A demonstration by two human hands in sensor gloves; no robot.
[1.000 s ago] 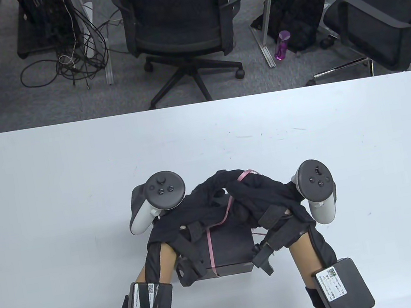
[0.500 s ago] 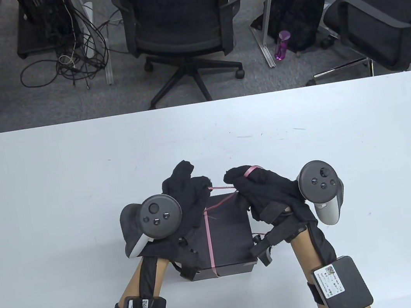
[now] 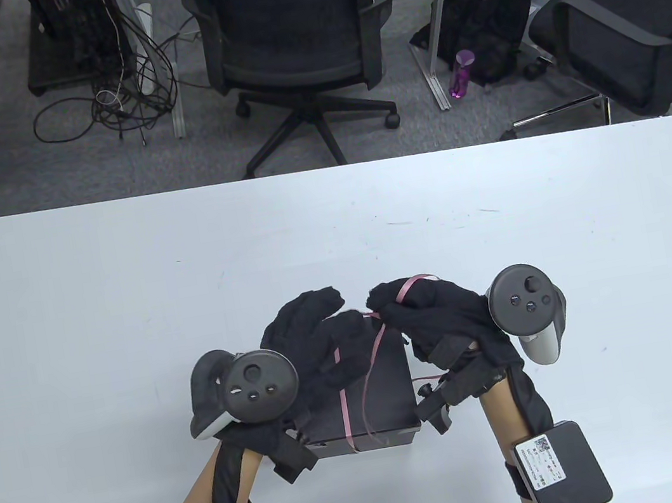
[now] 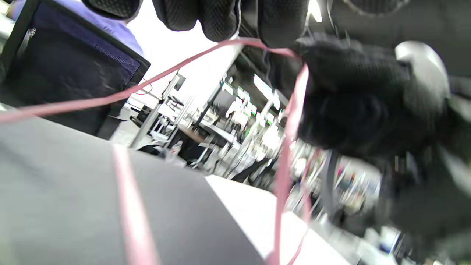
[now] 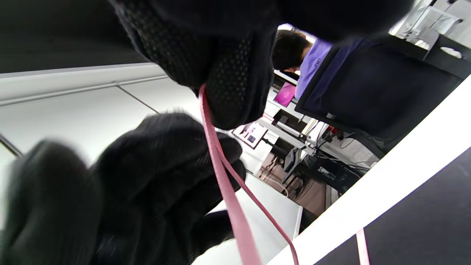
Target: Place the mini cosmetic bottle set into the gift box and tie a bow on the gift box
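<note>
A black gift box [image 3: 388,410] lies closed near the table's front edge, with a thin pink ribbon [image 3: 344,407] running over its lid. My left hand [image 3: 317,332] hovers over the box's far left part and pinches the ribbon [image 4: 206,51] at its fingertips. Opposite it, my right hand [image 3: 413,306] pinches the ribbon [image 5: 217,154] too, with a strand looped over its fingers. A slack loop of ribbon [image 3: 371,364] hangs from the two hands down across the lid. No cosmetic bottles are in sight.
The white table [image 3: 125,299] stretches to both sides and beyond the box. Past its far edge stand office chairs [image 3: 292,27], a black backpack [image 3: 489,13] and a purple bottle [image 3: 460,73] on the floor.
Both hands drew apart from a tangle over the box, then the left hand came back toward the right. The taut ribbon between them has gone slack and hangs as a loop.
</note>
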